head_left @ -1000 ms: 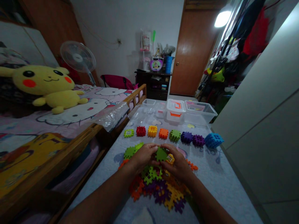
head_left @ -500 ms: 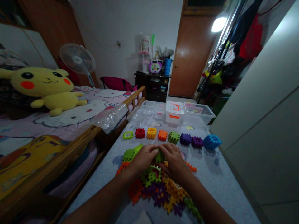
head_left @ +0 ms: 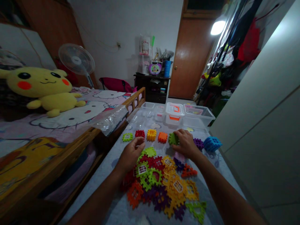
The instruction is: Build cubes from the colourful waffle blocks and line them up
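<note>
My right hand (head_left: 185, 144) has its fingers closed around the stack of green interlocking toy plates (head_left: 173, 139) in the row across the table. Its forearm and fingers hide the blue-purple stack beside it. My left hand (head_left: 131, 153) hovers at the left side of the loose pile, fingers apart and nothing in them, just below the red stack (head_left: 140, 133). Between the forearms lies a heap of notched plastic pieces: light green plates (head_left: 142, 169), yellow plates (head_left: 177, 186), purple plates (head_left: 161, 197) and an orange-red plate (head_left: 135, 194).
Along the row stand a light green plate (head_left: 127, 137), a yellow stack (head_left: 152, 135), an orange stack (head_left: 162, 137), a purple stack (head_left: 198, 143) and a blue stack (head_left: 212, 143). Clear plastic boxes (head_left: 199, 114) line the far end. A wooden bed rail (head_left: 93, 137) borders the left.
Both hands were together over the pile around a green piece. The right has moved away and right to the green stack; the left has drawn apart to the left and opened.
</note>
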`<state>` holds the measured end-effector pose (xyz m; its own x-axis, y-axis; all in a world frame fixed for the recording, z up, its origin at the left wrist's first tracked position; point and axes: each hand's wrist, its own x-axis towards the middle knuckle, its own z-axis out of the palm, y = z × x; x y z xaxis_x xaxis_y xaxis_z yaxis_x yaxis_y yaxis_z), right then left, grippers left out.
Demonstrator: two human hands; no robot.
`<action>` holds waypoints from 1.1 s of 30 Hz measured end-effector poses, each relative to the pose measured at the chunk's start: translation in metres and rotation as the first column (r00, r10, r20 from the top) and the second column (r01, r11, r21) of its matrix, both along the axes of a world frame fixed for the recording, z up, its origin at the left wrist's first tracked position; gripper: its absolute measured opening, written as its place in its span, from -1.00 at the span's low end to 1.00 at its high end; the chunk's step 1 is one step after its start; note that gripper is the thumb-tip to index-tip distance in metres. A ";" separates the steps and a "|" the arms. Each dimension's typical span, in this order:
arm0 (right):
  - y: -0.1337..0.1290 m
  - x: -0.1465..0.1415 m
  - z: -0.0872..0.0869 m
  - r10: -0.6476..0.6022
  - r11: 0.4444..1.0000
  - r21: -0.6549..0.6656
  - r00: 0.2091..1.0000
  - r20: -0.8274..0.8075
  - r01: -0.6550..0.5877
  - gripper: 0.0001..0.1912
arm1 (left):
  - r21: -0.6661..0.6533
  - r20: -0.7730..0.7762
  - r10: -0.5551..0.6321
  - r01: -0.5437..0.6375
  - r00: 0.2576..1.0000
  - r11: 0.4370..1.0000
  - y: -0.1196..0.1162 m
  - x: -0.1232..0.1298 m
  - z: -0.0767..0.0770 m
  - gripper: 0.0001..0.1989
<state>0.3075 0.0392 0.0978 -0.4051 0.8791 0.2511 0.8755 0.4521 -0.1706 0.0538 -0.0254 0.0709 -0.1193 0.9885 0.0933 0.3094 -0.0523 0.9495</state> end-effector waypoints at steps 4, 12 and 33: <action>0.040 0.017 0.000 -0.102 0.986 -0.112 0.981 0.167 0.122 -0.56 | 0.072 -0.197 0.192 -0.181 0.961 0.981 0.008 -0.044 -0.019 -0.58; 0.057 0.014 -0.007 -0.067 0.980 -0.168 0.975 0.210 0.104 -0.57 | 0.034 -0.242 0.204 -0.202 0.949 0.979 0.013 -0.067 -0.050 -0.54; 0.003 0.042 -0.009 -0.010 1.000 -0.015 0.993 -0.115 0.008 -0.42 | 0.038 -0.361 0.067 -0.057 0.930 0.998 0.012 -0.061 -0.048 -0.63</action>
<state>0.3490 0.0425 0.0893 -0.3663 0.8863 0.2832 0.8535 0.4413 -0.2772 -0.0072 -0.0138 0.0234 -0.1340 0.9766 0.1680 0.6353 -0.0455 0.7710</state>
